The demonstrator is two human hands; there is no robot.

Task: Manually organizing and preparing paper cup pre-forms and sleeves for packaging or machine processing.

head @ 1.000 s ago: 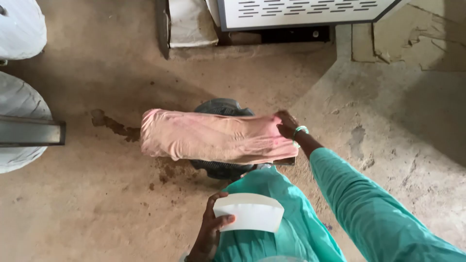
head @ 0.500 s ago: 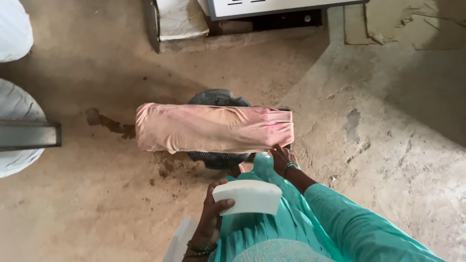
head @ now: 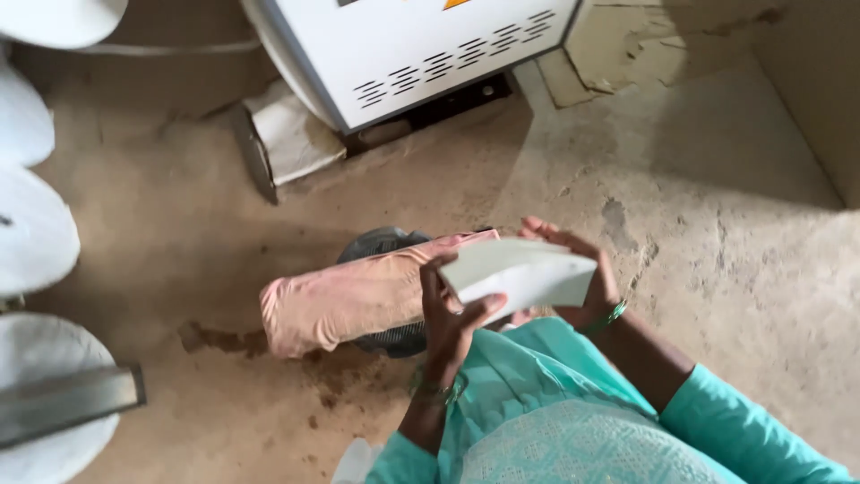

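Teal long sleeves (head: 752, 421), pale patterned teal garment front (head: 582, 448), green bangles (head: 609, 315) at both wrists.

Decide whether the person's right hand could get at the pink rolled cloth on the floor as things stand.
Probably not directly: the right hand is up behind the white folded stack, which the left hand also grips, and that stack lies between it and the pink rolled cloth.

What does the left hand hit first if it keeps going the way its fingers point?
Probably the white stack it already grips, with the right hand just behind it. Depth is unclear from above.
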